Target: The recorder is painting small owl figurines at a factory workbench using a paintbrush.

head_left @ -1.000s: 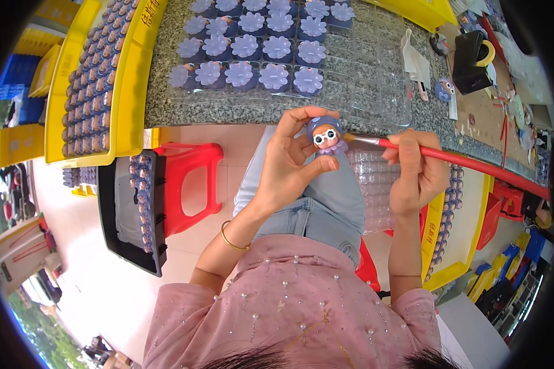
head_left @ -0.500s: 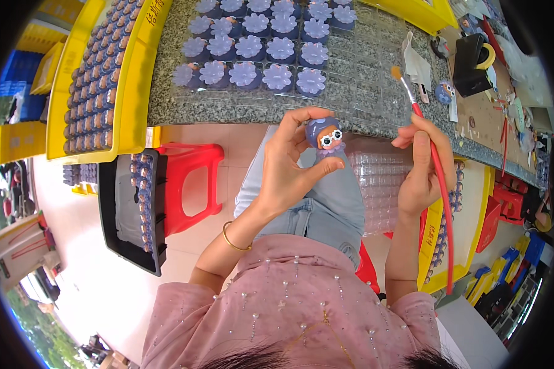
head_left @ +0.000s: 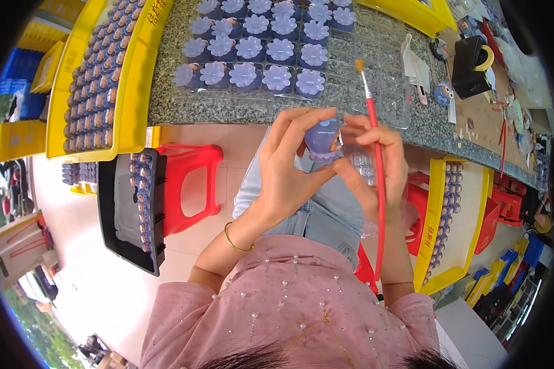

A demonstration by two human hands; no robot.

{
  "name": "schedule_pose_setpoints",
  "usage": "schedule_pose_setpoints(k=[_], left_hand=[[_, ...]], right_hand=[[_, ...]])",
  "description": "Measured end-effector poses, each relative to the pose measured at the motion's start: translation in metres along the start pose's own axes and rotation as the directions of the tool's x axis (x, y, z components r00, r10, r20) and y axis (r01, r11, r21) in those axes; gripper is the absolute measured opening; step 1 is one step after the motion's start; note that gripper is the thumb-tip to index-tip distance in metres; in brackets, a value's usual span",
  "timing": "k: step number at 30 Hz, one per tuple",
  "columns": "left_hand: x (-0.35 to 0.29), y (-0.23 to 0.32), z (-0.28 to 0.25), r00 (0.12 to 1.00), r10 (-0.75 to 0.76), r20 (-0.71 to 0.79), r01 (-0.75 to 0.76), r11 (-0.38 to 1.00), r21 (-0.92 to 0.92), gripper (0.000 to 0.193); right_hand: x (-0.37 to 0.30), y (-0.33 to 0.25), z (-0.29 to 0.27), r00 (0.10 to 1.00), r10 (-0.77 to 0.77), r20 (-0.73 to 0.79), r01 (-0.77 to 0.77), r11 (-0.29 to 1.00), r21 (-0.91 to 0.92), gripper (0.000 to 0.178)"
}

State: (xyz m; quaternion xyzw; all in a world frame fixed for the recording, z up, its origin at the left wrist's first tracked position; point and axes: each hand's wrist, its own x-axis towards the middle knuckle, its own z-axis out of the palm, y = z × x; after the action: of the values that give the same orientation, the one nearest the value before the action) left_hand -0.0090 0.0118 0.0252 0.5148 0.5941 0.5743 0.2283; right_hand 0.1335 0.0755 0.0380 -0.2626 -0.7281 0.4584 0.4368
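Note:
Between the thumb and fingers of my left hand [head_left: 283, 169] is a small purple-blue figurine [head_left: 322, 136] with a scalloped base. Its face is turned away toward the right and mostly hidden. My right hand [head_left: 388, 160] grips a paintbrush [head_left: 381, 215] with a long red handle, its tan bristles pointing up and away over the counter. The thumb and fingertips of that hand reach the figurine's right side; whether they press on it I cannot tell. Beyond my hands, a clear plastic tray [head_left: 385, 92] holds rows of similar figurines [head_left: 277, 78], scalloped bases up.
The tray lies on a speckled granite counter [head_left: 163, 107]. Yellow bins of figurines stand at left [head_left: 132, 117] and lower right [head_left: 421, 270]. A black bin [head_left: 114, 215] and red stool [head_left: 218, 178] are at left. Right lie a white cloth [head_left: 415, 67], another figurine [head_left: 442, 93] and a tape dispenser [head_left: 468, 71].
My right hand has come left with the brush to the figurine. The figurine has been turned, so its face no longer shows frontally. My left hand has stayed nearly in place.

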Motion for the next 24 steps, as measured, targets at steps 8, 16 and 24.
schedule_pose_setpoints(k=[8,16,24], left_hand=[[0.011,0.013,-0.013,0.992,0.123,-0.012,-0.121,0.988,0.099,0.065],[0.008,0.003,-0.045,0.993,0.113,0.026,-0.103,0.963,-0.25,0.067],[0.044,0.031,-0.186,0.922,-0.252,-0.296,0.148,0.932,-0.331,0.056]], right_hand=[[0.002,0.003,0.016,0.928,0.337,0.158,-0.349,0.645,0.68,0.029],[0.012,-0.005,0.036,0.918,0.278,0.282,-0.395,0.6,0.696,0.027],[0.067,-0.01,0.001,0.995,0.085,0.043,-0.095,0.901,0.423,0.03]])
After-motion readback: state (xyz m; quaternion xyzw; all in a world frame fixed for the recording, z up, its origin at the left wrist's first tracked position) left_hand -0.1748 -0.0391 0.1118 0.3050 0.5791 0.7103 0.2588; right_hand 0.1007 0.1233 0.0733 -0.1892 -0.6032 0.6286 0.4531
